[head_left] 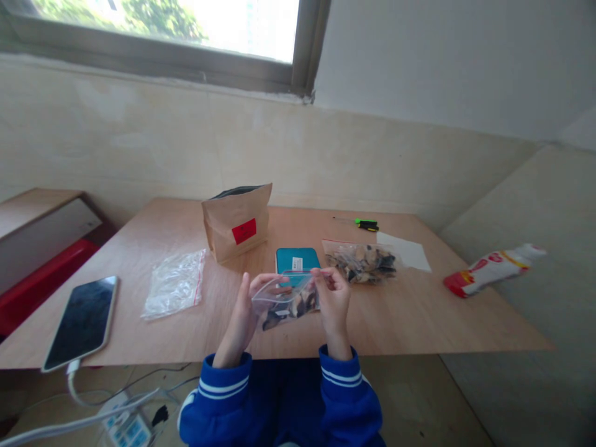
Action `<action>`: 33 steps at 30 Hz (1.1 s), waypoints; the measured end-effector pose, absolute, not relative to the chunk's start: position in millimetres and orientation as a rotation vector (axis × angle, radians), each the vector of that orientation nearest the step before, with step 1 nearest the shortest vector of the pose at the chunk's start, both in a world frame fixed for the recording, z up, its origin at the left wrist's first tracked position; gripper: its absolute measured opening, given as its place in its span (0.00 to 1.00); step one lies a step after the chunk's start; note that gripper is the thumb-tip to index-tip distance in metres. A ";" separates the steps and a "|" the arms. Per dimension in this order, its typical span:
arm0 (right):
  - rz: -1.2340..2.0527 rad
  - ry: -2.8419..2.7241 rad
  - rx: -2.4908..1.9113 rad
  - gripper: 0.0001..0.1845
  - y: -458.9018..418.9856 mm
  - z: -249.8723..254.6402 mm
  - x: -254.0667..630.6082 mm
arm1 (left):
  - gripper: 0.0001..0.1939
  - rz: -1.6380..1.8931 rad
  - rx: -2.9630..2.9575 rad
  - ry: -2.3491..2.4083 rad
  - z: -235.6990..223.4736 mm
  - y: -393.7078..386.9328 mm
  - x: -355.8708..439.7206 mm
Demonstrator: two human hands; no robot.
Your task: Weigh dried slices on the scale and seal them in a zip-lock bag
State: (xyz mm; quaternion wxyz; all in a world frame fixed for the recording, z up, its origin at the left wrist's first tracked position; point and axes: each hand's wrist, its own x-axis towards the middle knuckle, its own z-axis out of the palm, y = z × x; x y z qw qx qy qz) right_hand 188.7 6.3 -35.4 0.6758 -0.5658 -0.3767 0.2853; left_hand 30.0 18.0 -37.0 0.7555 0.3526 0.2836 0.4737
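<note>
Between my hands is a clear zip bag (pixel 288 305) with dark and pale dried pieces inside, its mouth parted at the top. My left hand (pixel 246 310) supports the bag's left side, thumb raised and fingers behind the plastic. At the upper right corner, my right hand (pixel 331 297) pinches the bag's zip edge. Just behind the bag lies a teal box (pixel 296 257) with a white label, partly covered by it. A filled zip bag (pixel 365 263) of similar dried pieces rests to the right of my right hand.
A brown paper pouch (pixel 242 226) stands open behind left. Empty clear bags (pixel 174 284) lie left, near a tablet (pixel 82 323) with a charging cable. Screwdrivers (pixel 367 223), white paper (pixel 404 249) and a tipped bottle (pixel 493 270) are at right. The table's front edge is close.
</note>
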 end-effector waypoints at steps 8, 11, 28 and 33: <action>0.342 -0.556 -1.324 0.23 8.7 -39.8 194.4 | 0.25 1.306 1.068 0.618 -42.3 11.2 38.5; 0.337 -0.585 -1.326 0.22 7.7 -40.2 195.6 | 0.16 1.367 1.089 0.821 -36.1 11.1 46.0; 0.768 -0.910 -1.186 0.18 -15.4 -47.8 207.3 | 0.14 1.779 0.889 1.119 -34.7 20.0 63.3; 0.798 -0.884 -1.149 0.17 -18.7 -42.3 207.5 | 0.14 1.740 0.896 1.124 -37.6 15.6 62.4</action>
